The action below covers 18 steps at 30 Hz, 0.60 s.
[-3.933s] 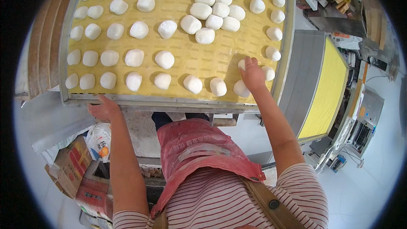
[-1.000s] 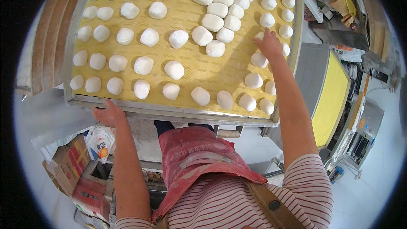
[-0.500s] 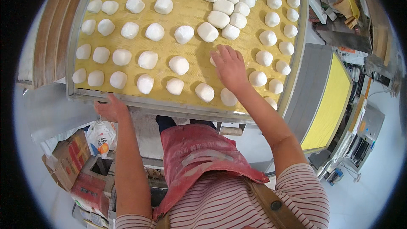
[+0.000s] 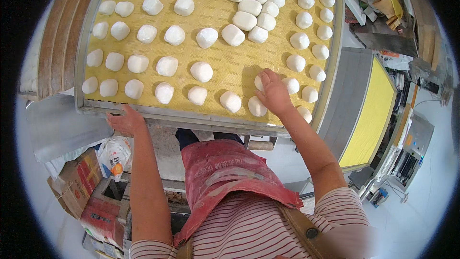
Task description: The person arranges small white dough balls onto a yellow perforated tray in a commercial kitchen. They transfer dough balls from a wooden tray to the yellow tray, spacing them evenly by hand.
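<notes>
A large tray with a yellow mesh surface holds rows of white, rounded dough pieces. Over its front right part, my right hand is closed around a dough ball, whose left side shows beyond the fingers. Another dough ball sits just nearer to me, and one more lies right beside the hand. At the front left corner, my left hand grips the tray's metal rim, thumb over the edge and fingers lower down. Farther back, several dough pieces lie packed against each other.
To the right stands a grey-framed rack with a yellow panel. Wooden boards rise on the left. Below the tray at left are a white plastic bag and a cardboard box. Scraps of cardboard lie at the far right.
My right hand has moved right and toward me, with a dough ball under its fingers now beside the right-hand rows. My left hand has stayed at the rim.
</notes>
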Each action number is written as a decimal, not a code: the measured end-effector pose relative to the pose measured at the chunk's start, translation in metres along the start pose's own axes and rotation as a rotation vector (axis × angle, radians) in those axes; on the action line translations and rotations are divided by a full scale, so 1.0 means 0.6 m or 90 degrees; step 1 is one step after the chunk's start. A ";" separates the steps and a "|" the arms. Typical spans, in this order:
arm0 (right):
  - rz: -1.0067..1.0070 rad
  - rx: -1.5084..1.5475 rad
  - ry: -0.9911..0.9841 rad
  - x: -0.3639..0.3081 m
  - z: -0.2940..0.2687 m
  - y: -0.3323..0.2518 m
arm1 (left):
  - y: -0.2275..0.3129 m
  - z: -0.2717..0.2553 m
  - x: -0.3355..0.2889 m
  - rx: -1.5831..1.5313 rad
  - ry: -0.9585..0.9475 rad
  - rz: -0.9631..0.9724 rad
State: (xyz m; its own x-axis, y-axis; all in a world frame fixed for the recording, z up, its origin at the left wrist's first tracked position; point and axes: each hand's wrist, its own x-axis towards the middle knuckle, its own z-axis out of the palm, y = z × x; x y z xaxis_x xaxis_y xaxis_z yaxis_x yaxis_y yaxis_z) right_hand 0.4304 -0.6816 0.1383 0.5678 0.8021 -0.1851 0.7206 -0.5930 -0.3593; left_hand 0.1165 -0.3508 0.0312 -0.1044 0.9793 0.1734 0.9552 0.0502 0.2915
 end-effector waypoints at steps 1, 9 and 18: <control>0.023 -0.004 -0.021 0.002 0.000 0.001 | -0.003 0.003 0.000 -0.001 -0.002 -0.005; 0.042 -0.041 0.052 -0.007 0.042 0.020 | 0.030 -0.029 -0.005 -0.006 -0.066 -0.044; -0.128 -0.005 0.081 0.115 -0.047 -0.080 | -0.009 0.003 -0.003 -0.008 0.004 -0.007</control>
State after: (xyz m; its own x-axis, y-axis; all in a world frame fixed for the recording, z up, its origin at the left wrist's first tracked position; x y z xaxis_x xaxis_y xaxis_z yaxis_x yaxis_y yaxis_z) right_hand 0.4461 -0.6000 0.1687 0.4575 0.8892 0.0071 0.8272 -0.4227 -0.3703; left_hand 0.1119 -0.3524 0.0277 -0.1165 0.9776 0.1753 0.9503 0.0584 0.3057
